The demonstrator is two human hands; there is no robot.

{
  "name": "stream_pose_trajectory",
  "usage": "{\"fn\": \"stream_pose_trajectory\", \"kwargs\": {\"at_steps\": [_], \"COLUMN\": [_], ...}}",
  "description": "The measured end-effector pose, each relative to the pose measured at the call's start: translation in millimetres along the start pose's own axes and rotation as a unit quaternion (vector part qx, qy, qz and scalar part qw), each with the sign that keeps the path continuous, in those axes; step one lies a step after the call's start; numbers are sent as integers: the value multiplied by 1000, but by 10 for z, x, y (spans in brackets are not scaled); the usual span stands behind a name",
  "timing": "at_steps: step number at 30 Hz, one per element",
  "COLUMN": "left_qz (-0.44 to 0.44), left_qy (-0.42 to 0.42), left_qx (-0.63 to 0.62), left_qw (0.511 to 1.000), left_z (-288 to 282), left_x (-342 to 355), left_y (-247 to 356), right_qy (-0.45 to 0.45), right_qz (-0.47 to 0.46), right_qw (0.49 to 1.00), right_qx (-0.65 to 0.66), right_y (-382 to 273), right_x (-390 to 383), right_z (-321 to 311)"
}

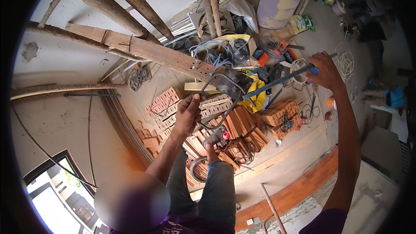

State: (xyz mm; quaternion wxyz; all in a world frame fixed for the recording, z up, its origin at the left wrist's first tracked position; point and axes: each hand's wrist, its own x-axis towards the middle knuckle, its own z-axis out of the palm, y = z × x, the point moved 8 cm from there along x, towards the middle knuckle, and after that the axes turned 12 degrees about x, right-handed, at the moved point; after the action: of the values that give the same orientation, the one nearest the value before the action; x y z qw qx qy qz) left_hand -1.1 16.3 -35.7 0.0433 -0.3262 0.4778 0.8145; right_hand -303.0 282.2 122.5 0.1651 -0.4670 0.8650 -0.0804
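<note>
My left hand (188,113) is closed around one side of a bent steel rod (230,112), shaped into a loop with rounded corners. The rod's upper part lies over a dark metal plate (229,81) fixed to the end of a long wooden plank (151,53). Off to the right, my right hand (323,73) grips the far end of a long blue bending bar (277,82). The bar's other end comes down at the plate's edge, close to the rod; whether it hooks the rod is too small to tell.
Stacked hollow bricks (281,113) and piled brown tiles (240,123) lie below the plank. Rusty poles (104,2) lean at upper left. Bags, coiled hose (216,52) and a grey drum (281,2) stand beyond. White cable (345,64) lies on the floor at right.
</note>
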Motion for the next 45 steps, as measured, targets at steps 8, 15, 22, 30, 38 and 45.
{"fn": "stream_pose_trajectory", "kwargs": {"at_steps": [8,15,22,30,38,45], "left_qz": [4,32,53,43,-14,-24], "left_qy": [8,21,27,7,13,-35], "left_qx": [-9,16,23,26,-24,-51], "left_qw": [1000,999,998,999,1000,998], "left_z": [-33,-55,-82,-37,-42,-27], "left_x": [19,15,-31,-38,15,44], "left_y": [-46,8,0,23,-25,-71], "right_qy": [61,129,151,174,146,82], "right_qz": [20,28,60,176,52,37], "right_qw": [998,991,987,969,986,994], "right_qx": [5,-9,-5,19,60,61], "right_y": [6,4,-104,-166,-38,58], "right_x": [-322,-550,-737,-1195,-721,-438], "right_z": [204,393,488,805,437,272]}}
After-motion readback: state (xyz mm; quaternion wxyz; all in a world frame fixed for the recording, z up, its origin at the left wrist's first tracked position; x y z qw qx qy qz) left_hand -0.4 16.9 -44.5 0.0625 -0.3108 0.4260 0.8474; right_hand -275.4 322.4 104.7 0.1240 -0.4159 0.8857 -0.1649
